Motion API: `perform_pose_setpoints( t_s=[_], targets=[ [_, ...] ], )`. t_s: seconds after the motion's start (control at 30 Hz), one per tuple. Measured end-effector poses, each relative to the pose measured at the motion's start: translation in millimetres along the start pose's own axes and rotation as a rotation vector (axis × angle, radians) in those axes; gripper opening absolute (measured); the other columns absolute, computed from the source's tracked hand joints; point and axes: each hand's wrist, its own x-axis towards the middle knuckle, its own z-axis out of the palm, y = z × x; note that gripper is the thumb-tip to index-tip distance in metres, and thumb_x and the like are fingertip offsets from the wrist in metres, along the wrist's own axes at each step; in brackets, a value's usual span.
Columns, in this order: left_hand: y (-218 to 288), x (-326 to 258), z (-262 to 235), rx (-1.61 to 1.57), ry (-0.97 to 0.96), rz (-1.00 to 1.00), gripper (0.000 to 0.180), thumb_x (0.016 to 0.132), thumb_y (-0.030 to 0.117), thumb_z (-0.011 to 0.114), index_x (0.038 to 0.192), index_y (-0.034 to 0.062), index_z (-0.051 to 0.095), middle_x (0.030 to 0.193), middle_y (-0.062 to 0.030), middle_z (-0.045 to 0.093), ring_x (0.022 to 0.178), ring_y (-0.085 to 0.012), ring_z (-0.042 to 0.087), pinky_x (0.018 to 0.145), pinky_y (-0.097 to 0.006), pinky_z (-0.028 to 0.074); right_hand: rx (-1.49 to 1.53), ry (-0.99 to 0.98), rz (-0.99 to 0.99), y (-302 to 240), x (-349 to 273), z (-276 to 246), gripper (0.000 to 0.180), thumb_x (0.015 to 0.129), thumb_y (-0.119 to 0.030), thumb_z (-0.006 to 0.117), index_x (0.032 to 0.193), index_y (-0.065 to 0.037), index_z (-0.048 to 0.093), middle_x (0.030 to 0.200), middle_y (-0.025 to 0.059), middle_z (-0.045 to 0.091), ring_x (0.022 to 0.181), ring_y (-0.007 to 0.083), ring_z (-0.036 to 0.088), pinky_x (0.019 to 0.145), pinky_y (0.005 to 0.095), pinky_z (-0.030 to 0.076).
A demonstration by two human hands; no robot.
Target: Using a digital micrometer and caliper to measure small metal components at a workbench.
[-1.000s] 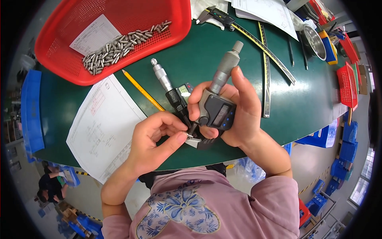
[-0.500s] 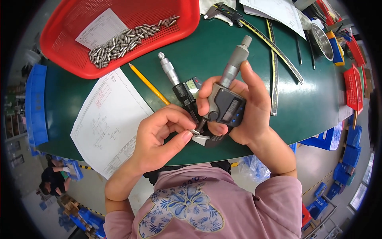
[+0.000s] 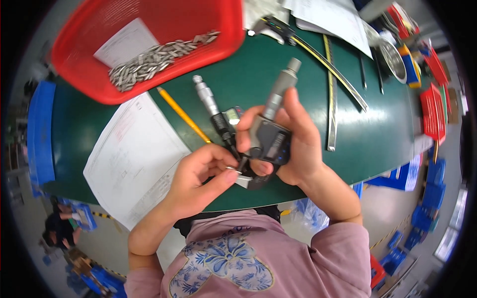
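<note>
My right hand is wrapped round a digital micrometer, its grey thimble tilted up and away from me. Between thumb and fingertips, my left hand pinches a small metal pin at the micrometer's jaws; blur hides whether both jaws touch it. A second digital micrometer lies on the table just beyond my left hand. Left of it lies a yellow pencil, partly beside a printed drawing sheet.
A red plastic basket with many metal pins and a paper slip stands at the far left. Digital calipers, a steel rule, papers and a metal bowl lie toward the far right. A person is at the left.
The whole view has shifted slightly and blurred. Both hands keep their hold on the micrometer and the pin, close together as before.
</note>
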Motion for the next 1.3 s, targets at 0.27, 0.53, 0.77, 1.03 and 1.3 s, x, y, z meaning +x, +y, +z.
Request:
perform_pose_setpoints(
  t_s=[0.27,0.53,0.77,1.03,1.3],
  targets=[
    [-11.6,-7.7,-5.7,0.159,-0.050,0.348,0.008,0.084,0.010,0.049,0.087,0.0030,0.047,0.100,-0.0081,0.044,0.091,-0.0130,0.045,0.072,-0.024,0.040,-0.084,-0.060,-0.035,0.4,-6.0,1.5,0.073,0.081,-0.061,0.020,0.104,0.003,0.046,0.080,0.0140,0.053,0.050,0.0165,0.049,0.041,0.0238,0.040],
    [-19.6,-37.7,-17.1,-0.451,-0.055,0.518,0.011,0.082,0.016,0.054,0.084,0.0053,0.050,0.121,-0.0110,0.021,0.109,-0.0197,0.038,0.080,-0.030,0.041,-0.865,-0.182,-0.054,24.0,-1.2,82.6,0.064,0.082,-0.028,0.045,0.128,-0.001,0.009,0.113,0.0111,0.034,0.092,0.0171,0.043,0.077,0.0267,0.039],
    [-21.9,-78.7,-73.8,-0.808,0.184,0.717,0.021,0.084,0.030,0.048,0.086,0.0108,0.040,0.110,-0.0065,0.037,0.112,-0.0254,0.039,0.089,-0.056,0.035,-1.612,-0.246,-0.670,22.5,51.8,111.0,0.016,0.079,-0.005,0.047,0.089,0.001,0.058,0.066,0.0114,0.056,0.053,0.0208,0.053,0.052,0.0269,0.042],
    [-37.4,-121.9,-155.3,-1.043,0.145,0.973,0.019,0.088,0.032,0.039,0.084,0.0142,0.042,0.111,-0.0073,0.037,0.114,-0.0222,0.034,0.094,-0.057,0.027,-2.675,-1.084,-0.955,2.2,117.7,72.2,0.010,0.061,-0.010,0.056,0.068,-0.006,0.052,0.065,0.0020,0.047,0.056,0.0169,0.049,0.049,0.0277,0.042],
    [-55.7,-119.0,-171.0,-1.219,0.084,0.931,0.016,0.088,0.030,0.042,0.083,0.0138,0.042,0.111,-0.0070,0.035,0.114,-0.0218,0.032,0.095,-0.056,0.026,-2.092,-0.785,-1.137,2.5,118.0,92.2,0.013,0.057,-0.004,0.056,0.063,-0.005,0.044,0.060,0.0041,0.046,0.051,0.0146,0.049,0.045,0.0240,0.040]
  ],
)
